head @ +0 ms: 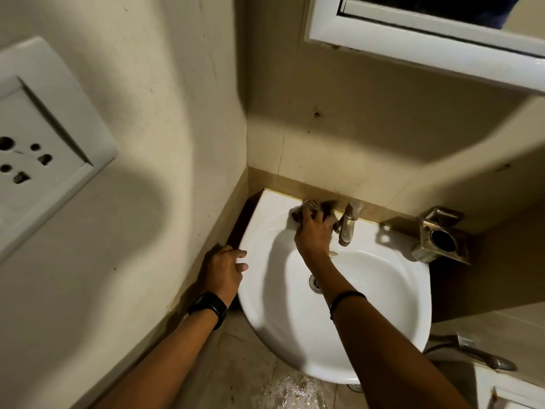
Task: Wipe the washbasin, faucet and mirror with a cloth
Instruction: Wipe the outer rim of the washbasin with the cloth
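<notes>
A white washbasin (pixel 383 305) is fixed to the back wall in a corner. My right hand (pixel 314 231) presses a dark, crumpled cloth (pixel 312 209) onto the basin's back ledge, just left of the metal faucet (pixel 347 224). My left hand (pixel 225 270) rests on the basin's left rim, fingers curled over the edge, holding nothing. A watch is on that wrist. The white-framed mirror (pixel 427 39) hangs above, at the top right, only partly in view.
A white wall socket plate (pixel 44 137) sticks out from the left wall, close to my head. A metal holder (pixel 442 236) is mounted right of the faucet. A metal hose handle (pixel 472 354) lies lower right. The floor (pixel 295 391) below the basin is wet.
</notes>
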